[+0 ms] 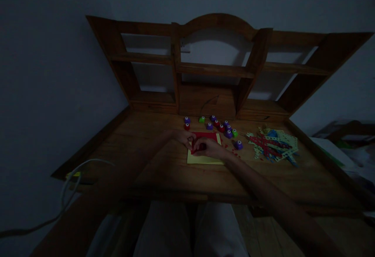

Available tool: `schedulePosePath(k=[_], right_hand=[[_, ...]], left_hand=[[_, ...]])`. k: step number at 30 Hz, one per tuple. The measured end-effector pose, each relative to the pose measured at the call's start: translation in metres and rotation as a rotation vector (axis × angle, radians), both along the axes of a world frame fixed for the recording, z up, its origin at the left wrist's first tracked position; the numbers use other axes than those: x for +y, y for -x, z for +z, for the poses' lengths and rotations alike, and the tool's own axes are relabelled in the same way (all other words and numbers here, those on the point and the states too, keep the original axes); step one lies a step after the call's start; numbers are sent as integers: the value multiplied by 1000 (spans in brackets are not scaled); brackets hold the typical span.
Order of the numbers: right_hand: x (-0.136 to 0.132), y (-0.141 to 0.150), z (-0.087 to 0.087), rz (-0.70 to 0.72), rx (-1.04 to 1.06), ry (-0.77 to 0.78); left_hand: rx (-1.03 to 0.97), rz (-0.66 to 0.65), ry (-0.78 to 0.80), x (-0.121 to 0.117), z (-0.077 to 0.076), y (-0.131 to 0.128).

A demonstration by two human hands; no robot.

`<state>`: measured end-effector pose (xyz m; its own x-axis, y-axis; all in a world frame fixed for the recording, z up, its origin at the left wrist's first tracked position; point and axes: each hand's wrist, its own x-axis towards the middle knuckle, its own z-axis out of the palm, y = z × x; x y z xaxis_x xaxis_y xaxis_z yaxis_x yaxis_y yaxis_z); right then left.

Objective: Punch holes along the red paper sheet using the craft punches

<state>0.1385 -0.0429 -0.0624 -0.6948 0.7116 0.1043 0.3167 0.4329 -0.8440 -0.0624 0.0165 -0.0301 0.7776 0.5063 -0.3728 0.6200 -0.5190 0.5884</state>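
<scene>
The left hand (186, 138) and right hand (207, 148) pinch red paper (206, 135), and uneven tugging could tear it or shift the yellow paper (203, 159) beneath them.

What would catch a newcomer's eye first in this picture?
Probably the red sheet on the wooden desk, over a yellow sheet, with the left hand and right hand close together at its left side. Behind and beside it stand small purple, red and green gadgets, apparently punches; farther right lies a heap of perforated coloured strips.
</scene>
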Motion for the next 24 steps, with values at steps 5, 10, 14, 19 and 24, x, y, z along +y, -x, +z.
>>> schedulePosePath(k=[5, 10, 14, 19, 24], right_hand=[[1, 2, 1, 91, 66, -28], [0, 2, -4, 85, 66, -60], [-2, 5, -5, 67, 50, -104], [-7, 11, -4, 7, 81, -182], [-10, 12, -7, 28, 158, -225]], left_hand=[[-85, -18, 105, 10, -13, 4], [-119, -28, 146, 11, -16, 6], [-112, -28, 140, 10, -16, 4], [-94, -6, 137, 6, -13, 1], [-86, 1, 177, 3, -9, -1]])
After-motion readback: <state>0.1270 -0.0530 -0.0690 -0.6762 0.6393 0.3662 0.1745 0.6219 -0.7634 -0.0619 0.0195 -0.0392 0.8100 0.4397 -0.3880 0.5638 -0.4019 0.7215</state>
